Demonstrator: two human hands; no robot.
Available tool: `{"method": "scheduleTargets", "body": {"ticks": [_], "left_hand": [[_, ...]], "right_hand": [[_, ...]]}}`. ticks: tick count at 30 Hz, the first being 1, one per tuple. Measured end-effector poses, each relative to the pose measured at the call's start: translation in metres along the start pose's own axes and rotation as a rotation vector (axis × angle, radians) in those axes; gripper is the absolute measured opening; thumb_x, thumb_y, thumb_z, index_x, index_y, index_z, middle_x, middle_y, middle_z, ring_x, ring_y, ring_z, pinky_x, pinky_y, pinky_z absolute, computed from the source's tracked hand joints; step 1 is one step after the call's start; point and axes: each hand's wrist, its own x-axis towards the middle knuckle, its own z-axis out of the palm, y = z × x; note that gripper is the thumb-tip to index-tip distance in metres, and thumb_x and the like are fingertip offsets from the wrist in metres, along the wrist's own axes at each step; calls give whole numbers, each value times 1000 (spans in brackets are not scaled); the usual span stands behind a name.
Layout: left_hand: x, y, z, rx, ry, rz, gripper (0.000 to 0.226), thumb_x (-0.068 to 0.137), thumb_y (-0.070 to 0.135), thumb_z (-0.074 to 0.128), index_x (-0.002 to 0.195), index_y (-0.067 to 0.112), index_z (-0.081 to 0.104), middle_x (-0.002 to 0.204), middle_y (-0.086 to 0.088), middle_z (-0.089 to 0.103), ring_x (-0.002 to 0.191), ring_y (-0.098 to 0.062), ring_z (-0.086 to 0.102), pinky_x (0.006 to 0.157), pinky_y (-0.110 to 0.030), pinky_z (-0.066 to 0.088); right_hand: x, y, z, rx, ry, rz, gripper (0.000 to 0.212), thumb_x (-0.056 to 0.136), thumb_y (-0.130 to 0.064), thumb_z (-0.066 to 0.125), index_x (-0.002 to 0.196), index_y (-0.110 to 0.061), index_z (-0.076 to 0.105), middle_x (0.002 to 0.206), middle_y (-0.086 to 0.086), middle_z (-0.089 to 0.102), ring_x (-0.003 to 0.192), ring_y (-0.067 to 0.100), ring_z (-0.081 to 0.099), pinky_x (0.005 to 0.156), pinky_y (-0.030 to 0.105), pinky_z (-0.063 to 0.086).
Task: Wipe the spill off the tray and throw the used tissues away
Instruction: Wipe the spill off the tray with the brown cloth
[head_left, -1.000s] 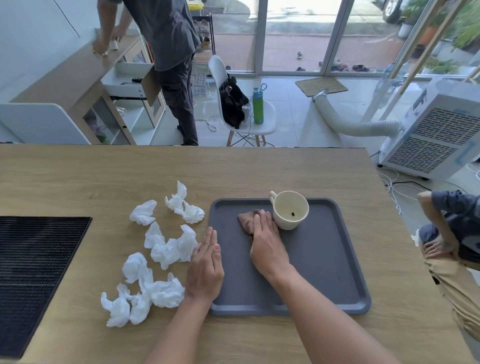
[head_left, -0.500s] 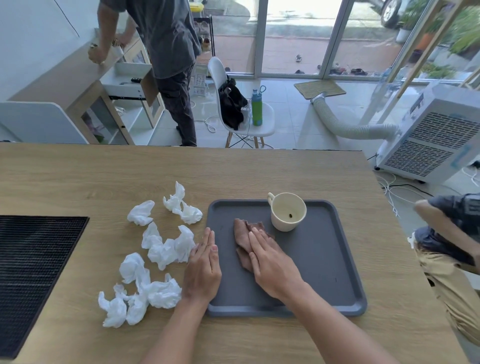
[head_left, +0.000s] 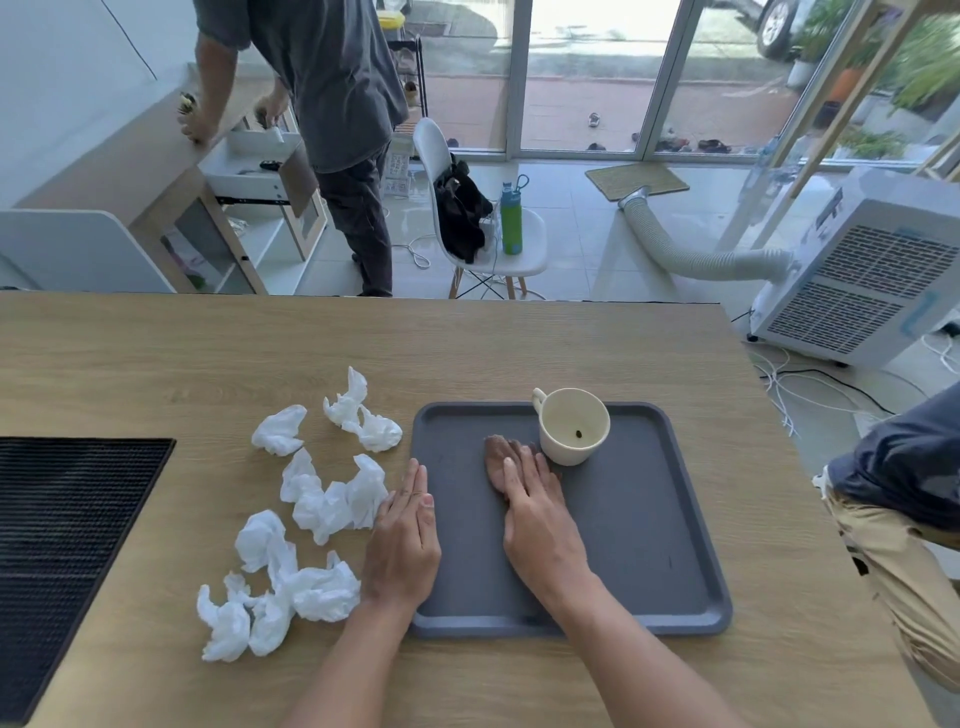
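A dark grey tray (head_left: 670, 519) lies on the wooden table in front of me. A cream cup (head_left: 571, 433) stands upright near the tray's far edge. My right hand (head_left: 537, 514) lies flat with straight fingers on a brown, soaked tissue (head_left: 496, 457), pressing it onto the tray just left of the cup. My left hand (head_left: 405, 535) rests flat on the tray's left rim, fingers straight. Several crumpled white tissues (head_left: 322, 499) are scattered on the table to the left of the tray.
A black ribbed mat (head_left: 67, 540) covers the table's left end. Beyond the far edge a person stands at a cabinet (head_left: 156, 182); a white chair (head_left: 488, 244) holds a green bottle. Another person sits close at the right (head_left: 909, 525). An air cooler (head_left: 862, 270) stands beyond.
My right hand slid the brown tissue toward me over the tray, then pushed it back up beside the cup. My left hand stayed on the tray's left rim.
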Motion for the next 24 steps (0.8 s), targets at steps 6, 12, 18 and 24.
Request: {"method": "scheduleTargets", "body": {"ticks": [6,12,18,24], "left_hand": [[0,-2,2,-11,-7,-14,58,96,40,12,148,18,28,156,12,16,143,2,13,115,-19,7],[1,-6,3,-51,6,-23,59,96,42,12,148,19,27,155,11,20,142,2,14,119,-30,16],[1,-1,2,-57,10,-20,56,97,38,15,147,18,30,155,12,20,143,-1,17,119,-30,16],[0,-1,2,-23,-1,2,62,95,44,10,149,18,25,156,10,17,143,-1,15,115,-20,7]], "right_hand": [[28,-17,-4,141,-40,29,62,98,-16,41,154,-6,17,161,13,16,150,29,6,122,38,4],[6,-39,0,246,-61,-160,57,97,-19,46,152,-19,30,159,1,28,148,22,18,121,33,13],[-9,-1,1,162,-26,-215,56,92,-10,47,147,-18,39,154,-1,38,144,19,28,116,37,28],[17,-8,-5,231,4,-86,56,97,-12,45,151,-12,31,158,5,29,149,19,16,121,29,9]]}}
